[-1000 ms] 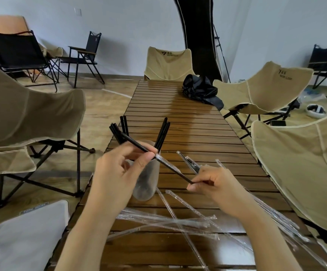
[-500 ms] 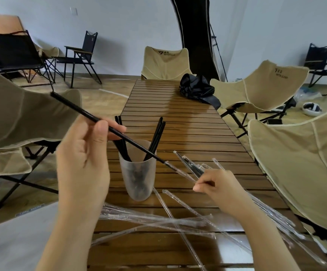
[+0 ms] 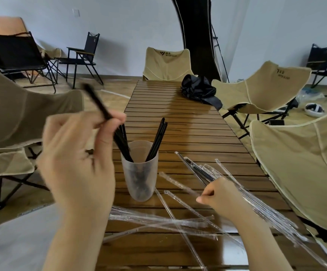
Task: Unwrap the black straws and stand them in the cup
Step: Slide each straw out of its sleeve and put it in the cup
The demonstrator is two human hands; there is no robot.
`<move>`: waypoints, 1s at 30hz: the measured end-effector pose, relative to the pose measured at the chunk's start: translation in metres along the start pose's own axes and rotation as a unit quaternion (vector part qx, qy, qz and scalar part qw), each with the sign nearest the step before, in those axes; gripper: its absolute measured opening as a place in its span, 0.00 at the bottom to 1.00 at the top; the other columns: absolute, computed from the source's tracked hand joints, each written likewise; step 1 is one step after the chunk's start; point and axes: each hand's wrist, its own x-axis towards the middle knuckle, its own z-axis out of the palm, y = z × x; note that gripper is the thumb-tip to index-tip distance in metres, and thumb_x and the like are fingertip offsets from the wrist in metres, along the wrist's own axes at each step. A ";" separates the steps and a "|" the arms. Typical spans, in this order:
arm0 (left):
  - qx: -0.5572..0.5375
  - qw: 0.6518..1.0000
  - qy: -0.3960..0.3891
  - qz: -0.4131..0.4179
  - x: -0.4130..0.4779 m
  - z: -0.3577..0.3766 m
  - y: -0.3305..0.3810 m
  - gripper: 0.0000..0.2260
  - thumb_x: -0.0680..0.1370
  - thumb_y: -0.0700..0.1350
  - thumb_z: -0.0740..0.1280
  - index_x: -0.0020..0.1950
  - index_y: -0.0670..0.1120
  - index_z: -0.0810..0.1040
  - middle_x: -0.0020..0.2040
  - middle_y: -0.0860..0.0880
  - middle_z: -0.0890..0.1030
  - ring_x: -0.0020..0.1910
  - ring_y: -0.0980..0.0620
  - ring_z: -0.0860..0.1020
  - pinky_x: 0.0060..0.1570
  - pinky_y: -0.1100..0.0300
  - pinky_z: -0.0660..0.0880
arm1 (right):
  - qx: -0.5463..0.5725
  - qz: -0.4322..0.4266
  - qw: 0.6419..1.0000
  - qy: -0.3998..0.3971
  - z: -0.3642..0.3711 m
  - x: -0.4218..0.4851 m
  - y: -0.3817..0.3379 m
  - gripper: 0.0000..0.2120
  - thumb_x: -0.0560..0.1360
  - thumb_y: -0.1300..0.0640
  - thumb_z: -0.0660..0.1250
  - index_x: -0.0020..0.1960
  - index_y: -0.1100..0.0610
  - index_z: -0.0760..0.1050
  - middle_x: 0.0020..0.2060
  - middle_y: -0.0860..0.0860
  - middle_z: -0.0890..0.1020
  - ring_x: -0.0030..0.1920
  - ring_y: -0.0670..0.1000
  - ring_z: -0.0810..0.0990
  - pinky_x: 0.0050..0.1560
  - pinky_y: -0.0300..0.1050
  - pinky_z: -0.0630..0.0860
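Black and slim, a bare plastic straw (image 3: 98,103) sits pinched between the thumb and curled fingers of the left hand (image 3: 80,157), which is raised just left of the frosted translucent plastic cup (image 3: 139,177) with its fingertips above the cup's rim. This straw tilts up and away to the left of the cup, blurred, and it is not in the cup. Inside the cup stand more black straws in two leaning groups, one cluster (image 3: 122,141) against the left side of the rim and another (image 3: 157,139) against the right side. To the right of the cup and a little nearer the camera, the right hand (image 3: 221,194) rests low over the tabletop with its fingers curled, thumb and forefinger nipping the end of a clear empty plastic sleeve (image 3: 178,183) that points back toward the cup. Beyond that hand, right of the cup, lies a bundle of straws still in their clear wrappers (image 3: 197,171). In front of the cup, crossed empty wrappers (image 3: 158,222) are strewn flat. All of this rests on a brown slatted wooden table (image 3: 188,124). Far behind the cup, a crumpled black fabric bag (image 3: 197,89) lies at the table's far end, and a beige folding camp chair (image 3: 166,63) stands past it.
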 end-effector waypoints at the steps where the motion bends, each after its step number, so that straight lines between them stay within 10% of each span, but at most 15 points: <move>1: 0.030 1.000 -0.008 0.002 -0.003 0.004 0.004 0.08 0.80 0.50 0.62 0.52 0.49 0.79 0.44 0.59 0.76 0.47 0.60 0.70 0.42 0.69 0.68 | -0.004 -0.002 1.000 -0.005 0.001 0.000 -0.001 0.08 0.73 0.51 0.71 0.43 0.55 0.83 0.35 0.49 0.83 0.36 0.44 0.80 0.36 0.33 0.72; 12: 0.118 0.962 -0.221 -0.105 -0.048 0.045 -0.027 0.11 0.74 0.47 0.69 0.52 0.43 0.83 0.50 0.47 0.79 0.50 0.54 0.72 0.50 0.64 0.65 | 0.010 0.077 0.992 0.099 0.001 0.005 0.019 0.07 0.75 0.58 0.70 0.38 0.52 0.79 0.36 0.49 0.81 0.35 0.44 0.78 0.41 0.38 0.76; 21: 0.099 0.969 -0.175 -0.146 -0.053 0.049 -0.024 0.19 0.70 0.53 0.71 0.57 0.46 0.80 0.53 0.45 0.75 0.54 0.47 0.74 0.47 0.61 0.68 | -0.064 0.117 0.983 0.128 0.020 0.003 0.026 0.05 0.75 0.58 0.68 0.50 0.56 0.77 0.43 0.51 0.79 0.40 0.50 0.76 0.40 0.41 0.74; 30: -0.013 0.984 -0.175 -0.023 -0.046 0.053 0.012 0.12 0.75 0.50 0.66 0.56 0.51 0.69 0.49 0.57 0.70 0.48 0.63 0.69 0.48 0.74 0.69 | -0.077 0.130 0.978 0.144 0.035 0.001 0.022 0.05 0.77 0.58 0.64 0.52 0.56 0.74 0.45 0.50 0.78 0.45 0.51 0.80 0.50 0.47 0.79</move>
